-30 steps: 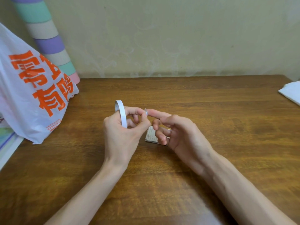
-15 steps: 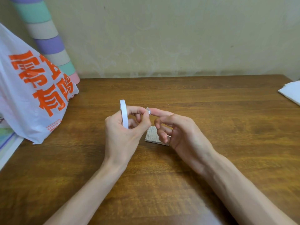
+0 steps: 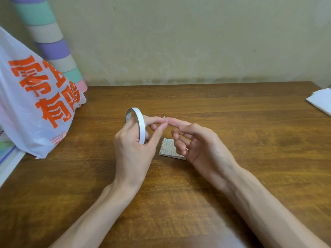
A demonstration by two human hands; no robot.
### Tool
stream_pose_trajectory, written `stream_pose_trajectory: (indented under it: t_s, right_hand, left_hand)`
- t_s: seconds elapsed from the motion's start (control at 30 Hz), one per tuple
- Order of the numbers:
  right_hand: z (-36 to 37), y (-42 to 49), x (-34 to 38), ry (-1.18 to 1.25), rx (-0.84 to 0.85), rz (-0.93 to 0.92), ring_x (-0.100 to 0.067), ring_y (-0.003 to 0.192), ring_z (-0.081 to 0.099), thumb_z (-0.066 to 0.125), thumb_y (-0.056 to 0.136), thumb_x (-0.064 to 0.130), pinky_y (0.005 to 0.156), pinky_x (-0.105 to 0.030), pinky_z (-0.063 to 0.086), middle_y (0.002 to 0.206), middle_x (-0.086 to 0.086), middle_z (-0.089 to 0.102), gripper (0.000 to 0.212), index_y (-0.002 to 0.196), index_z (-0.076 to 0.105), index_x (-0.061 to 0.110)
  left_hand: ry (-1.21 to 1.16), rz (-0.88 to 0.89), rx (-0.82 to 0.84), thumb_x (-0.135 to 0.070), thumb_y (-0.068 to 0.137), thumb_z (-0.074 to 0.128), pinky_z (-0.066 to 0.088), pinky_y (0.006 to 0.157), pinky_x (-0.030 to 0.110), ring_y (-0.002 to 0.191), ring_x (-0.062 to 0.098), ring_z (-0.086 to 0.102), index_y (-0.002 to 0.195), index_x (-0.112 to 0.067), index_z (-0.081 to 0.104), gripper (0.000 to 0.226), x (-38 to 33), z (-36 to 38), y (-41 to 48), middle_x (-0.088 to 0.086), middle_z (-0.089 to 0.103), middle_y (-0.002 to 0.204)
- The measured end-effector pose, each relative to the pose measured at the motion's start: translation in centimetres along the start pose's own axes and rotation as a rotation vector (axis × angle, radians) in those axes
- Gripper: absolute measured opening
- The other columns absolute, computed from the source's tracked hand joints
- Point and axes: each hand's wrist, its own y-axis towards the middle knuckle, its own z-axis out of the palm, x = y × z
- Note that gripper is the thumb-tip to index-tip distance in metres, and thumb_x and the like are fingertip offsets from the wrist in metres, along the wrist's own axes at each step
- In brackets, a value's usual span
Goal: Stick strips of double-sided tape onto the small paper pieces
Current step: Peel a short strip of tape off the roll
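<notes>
Head view: the left hand [image 3: 132, 151] grips the tape roll [image 3: 140, 126] and pinches a short strip [image 3: 165, 120] up so the right hand [image 3: 200, 145], forefinger straight and touching it, other fingers loose and empty, can probably take it. The paper piece [image 3: 168, 148] lies flat on the table [image 3: 250, 140] just beneath, ready to receive it.

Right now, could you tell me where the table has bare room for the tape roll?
Free: brown wooden table between the right hand and the white paper sheets, and near the wall. Crowded: around the small printed paper piece.
</notes>
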Motion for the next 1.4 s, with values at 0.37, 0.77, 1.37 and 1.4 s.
stream_pose_trajectory:
  t_s: [0.37,0.77,1.37,1.4]
  right_hand:
    - [0.1,0.0,0.0,-0.003,0.001,0.004,-0.012,0.064,0.044,0.061,0.084,0.020,0.061,-0.022,0.041,0.084,-0.002,0.057,0.045,0.124,0.074,0.004]
    - [0.1,0.1,-0.5,-0.145,-0.101,0.000,-0.014,0.065,0.043,0.057,0.094,0.012,0.066,-0.027,0.038,0.082,-0.005,0.055,0.030,0.114,0.080,0.008]
    - [-0.6,0.0,-1.0,-0.322,-0.255,-0.224,-0.010,0.085,0.068,0.077,0.092,0.012,0.077,-0.021,0.051,0.095,-0.004,0.075,0.034,0.124,0.075,0.022]
    - [-0.6,0.0,-1.0,-0.324,-0.243,-0.249,-0.011,0.091,0.071,0.080,0.090,0.011,0.079,-0.019,0.053,0.103,-0.006,0.077,0.042,0.129,0.072,0.023]
  left_hand:
    - [0.238,0.194,-0.008,-0.017,0.097,0.072,0.048,0.063,0.021,0.067,0.004,0.049,0.104,-0.011,0.076,0.010,0.3,0.1,-0.4,-0.005,0.063,0.091]
    - [0.232,0.057,0.061,-0.018,0.093,0.068,0.044,0.061,0.024,0.060,0.008,0.050,0.099,-0.015,0.068,0.007,0.3,0.1,-0.1,-0.012,0.053,0.089]
    - [-0.394,-0.501,0.209,-0.016,0.101,0.067,0.035,0.048,0.011,0.046,0.003,0.045,0.099,-0.012,0.075,0.009,0.4,0.3,0.5,-0.019,0.053,0.056]
    - [-0.418,-0.514,0.248,-0.016,0.101,0.067,0.035,0.048,0.010,0.045,0.003,0.044,0.100,-0.010,0.076,0.011,0.4,0.3,0.4,-0.020,0.053,0.054]
